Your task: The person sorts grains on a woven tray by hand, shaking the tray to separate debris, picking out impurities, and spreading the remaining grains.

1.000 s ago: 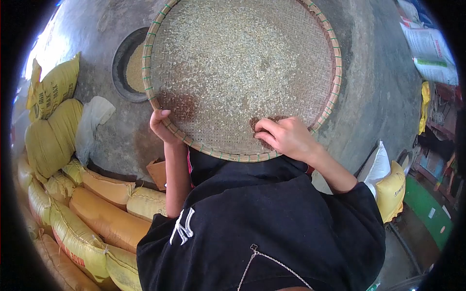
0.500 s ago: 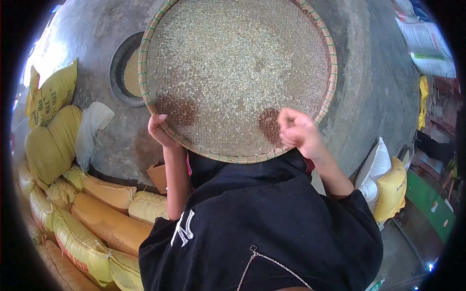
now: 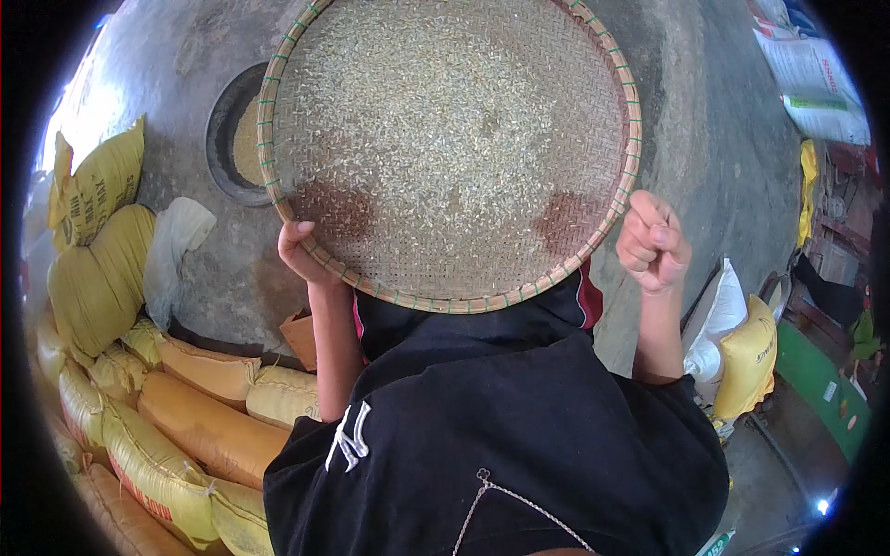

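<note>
A large round woven tray (image 3: 468, 304) rests over my lap, with pale grains (image 3: 445, 120) spread thinly over its weave. At its lower left rim, my left hand (image 3: 301, 248) grips the edge, thumb on top and the other fingers hidden beneath. Just outside the right rim, my right hand (image 3: 654, 243) is raised with its fingers curled together in a pinch. Whatever those fingers hold, if anything, is too small to make out. Darker reddish patches show on the tray near both hands.
A dark basin (image 3: 221, 139) of fine grain stands on the floor (image 3: 714, 120), partly behind the tray. Filled yellow and orange sacks (image 3: 213, 426) lie at the left. White and yellow bags (image 3: 746, 357) stand at the right, beside a green panel (image 3: 820, 389).
My right hand has lifted off the grains and moved right, past the rim, with its fingers closed. My left hand keeps hold of the tray, which has shifted slightly left.
</note>
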`<state>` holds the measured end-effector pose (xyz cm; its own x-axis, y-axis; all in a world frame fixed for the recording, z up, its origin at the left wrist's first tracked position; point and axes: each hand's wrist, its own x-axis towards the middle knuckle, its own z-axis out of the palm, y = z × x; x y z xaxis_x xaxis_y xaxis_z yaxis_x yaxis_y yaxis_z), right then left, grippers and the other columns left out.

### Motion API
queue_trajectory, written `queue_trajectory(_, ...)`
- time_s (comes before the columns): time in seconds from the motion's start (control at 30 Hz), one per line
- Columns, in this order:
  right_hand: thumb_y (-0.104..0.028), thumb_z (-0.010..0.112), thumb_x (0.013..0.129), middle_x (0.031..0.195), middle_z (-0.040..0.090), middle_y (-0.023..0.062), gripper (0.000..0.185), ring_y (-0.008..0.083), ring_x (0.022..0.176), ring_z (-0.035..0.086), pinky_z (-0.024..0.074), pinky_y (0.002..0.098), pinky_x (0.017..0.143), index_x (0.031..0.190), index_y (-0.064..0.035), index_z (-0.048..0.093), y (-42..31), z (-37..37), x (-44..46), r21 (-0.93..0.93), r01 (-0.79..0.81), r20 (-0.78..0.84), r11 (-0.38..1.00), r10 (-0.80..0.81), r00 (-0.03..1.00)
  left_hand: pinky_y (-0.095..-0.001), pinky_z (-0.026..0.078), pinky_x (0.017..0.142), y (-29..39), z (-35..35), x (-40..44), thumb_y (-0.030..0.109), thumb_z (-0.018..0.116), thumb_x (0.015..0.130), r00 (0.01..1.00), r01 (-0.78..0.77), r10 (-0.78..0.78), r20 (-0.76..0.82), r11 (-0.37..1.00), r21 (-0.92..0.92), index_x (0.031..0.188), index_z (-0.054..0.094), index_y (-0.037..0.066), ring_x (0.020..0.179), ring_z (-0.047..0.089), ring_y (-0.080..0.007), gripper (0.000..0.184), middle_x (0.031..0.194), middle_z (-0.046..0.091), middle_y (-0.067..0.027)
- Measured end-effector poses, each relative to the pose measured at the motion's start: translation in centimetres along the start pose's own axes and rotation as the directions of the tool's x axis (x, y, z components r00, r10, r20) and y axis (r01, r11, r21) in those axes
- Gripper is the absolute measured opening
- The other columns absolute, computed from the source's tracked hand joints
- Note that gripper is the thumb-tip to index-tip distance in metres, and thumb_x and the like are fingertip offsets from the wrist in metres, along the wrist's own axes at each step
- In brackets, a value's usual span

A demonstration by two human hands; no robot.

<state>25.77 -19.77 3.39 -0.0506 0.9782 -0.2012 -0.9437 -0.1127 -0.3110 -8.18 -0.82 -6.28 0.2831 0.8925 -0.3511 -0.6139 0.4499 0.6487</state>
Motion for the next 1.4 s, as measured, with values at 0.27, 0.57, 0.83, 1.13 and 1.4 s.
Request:
queue_trajectory(0.27, -0.019, 0.066, 0.089, 0.062, 0.036, -0.0034, 0.030, 0.0000, 0.042, 0.021, 0.0155, 0.0180, 0.036, 0.081, -0.0077, 0.039, 0.7, -2.3, -1.5, 0.014, 0.078, 0.018, 0.997, -0.078, 0.997, -0.0465, 0.053, 0.077, 0.0, 1.1, -0.1, 0.019, 0.049, 0.066, 0.999, 0.012, -0.015, -0.036, 0.997, -0.077, 0.115, 0.051, -0.007, 0.086, 0.063, -0.0362, 0.056, 0.101, 0.061, -0.0226)
queue_trajectory(0.57, -0.011, 0.059, 0.092, 0.056, 0.041, -0.0022, 0.019, 0.0008, 0.043, 0.029, 0.0222, 0.0179, 0.037, 0.075, -0.0044, 0.052, 2.5, -0.6, -2.1, -0.186, 0.069, -0.355, 0.980, -0.133, 0.925, -0.0477, 0.053, 0.079, 0.0, 1.2, -0.1, 0.019, 0.049, 0.066, 0.999, 0.023, -0.025, -0.020, 0.997, -0.073, 0.116, 0.051, -0.007, 0.089, 0.062, -0.0372, 0.057, 0.103, 0.061, -0.0230)
queue_trajectory(0.83, -0.017, 0.070, 0.081, 0.048, 0.048, 0.0072, 0.013, 0.0145, 0.043, 0.049, 0.0348, 0.0327, 0.044, 0.086, -0.0052, 0.066, 4.2, 1.9, -0.3, -0.770, -0.575, -0.372, -0.278, -0.537, 0.757, -0.0465, 0.051, 0.081, -0.2, 1.2, -0.2, 0.021, 0.050, 0.066, 1.000, 0.015, -0.016, -0.023, 0.998, -0.068, 0.115, 0.051, -0.007, 0.090, 0.062, -0.0368, 0.057, 0.102, 0.061, -0.0228)
queue_trajectory(1.13, -0.019, 0.072, 0.078, 0.049, 0.040, 0.0078, 0.016, 0.0139, 0.042, 0.035, 0.0306, 0.0329, 0.044, 0.084, -0.0053, 0.066, 5.2, 0.7, 0.0, -0.792, -0.501, -0.252, -0.348, -0.560, 0.789, -0.0455, 0.050, 0.082, -0.3, 1.3, -0.2, 0.020, 0.050, 0.066, 1.000, -0.001, 0.001, -0.018, 0.999, -0.042, 0.115, 0.051, -0.007, 0.091, 0.061, -0.0356, 0.057, 0.104, 0.061, -0.0222)
queue_trajectory(1.4, -0.017, 0.066, 0.083, 0.054, 0.053, 0.0092, 0.013, 0.0220, 0.045, 0.051, 0.0378, 0.0341, 0.046, 0.083, -0.0040, 0.065, 3.0, 1.7, -0.2, -0.798, -0.477, -0.332, -0.369, -0.391, 0.858, -0.0437, 0.052, 0.081, -0.7, 1.0, -0.5, 0.018, 0.049, 0.066, 1.000, -0.002, 0.002, -0.010, 0.998, -0.058, 0.116, 0.050, -0.006, 0.089, 0.062, -0.0342, 0.056, 0.102, 0.061, -0.0203)
